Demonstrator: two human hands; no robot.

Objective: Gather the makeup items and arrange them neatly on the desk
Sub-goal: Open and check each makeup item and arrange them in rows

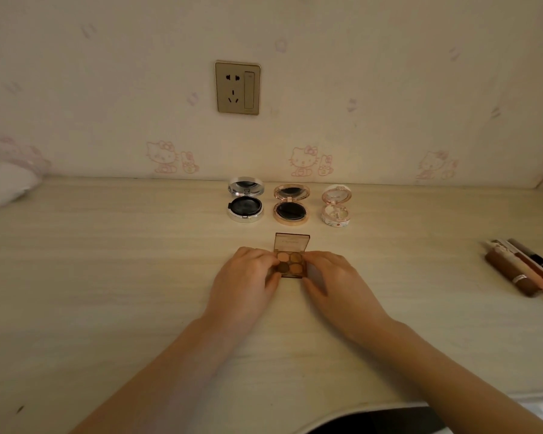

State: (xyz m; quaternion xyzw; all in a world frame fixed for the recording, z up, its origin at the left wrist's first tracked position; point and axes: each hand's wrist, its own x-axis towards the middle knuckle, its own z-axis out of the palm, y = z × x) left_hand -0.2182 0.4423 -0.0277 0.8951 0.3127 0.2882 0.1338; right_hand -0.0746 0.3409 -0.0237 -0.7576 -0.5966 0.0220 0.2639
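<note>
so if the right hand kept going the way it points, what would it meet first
The eyeshadow palette, whose right edge the right hand is holding; past that, probably the fingers of the left hand.

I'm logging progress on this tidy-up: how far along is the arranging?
Done: the silver compact, gold compact and white compact sit open in a row by the wall. In hand: left hand and right hand pinch the open eyeshadow palette in front of them. Left: the tubes bunched at the desk's right edge seem unsorted.
</note>
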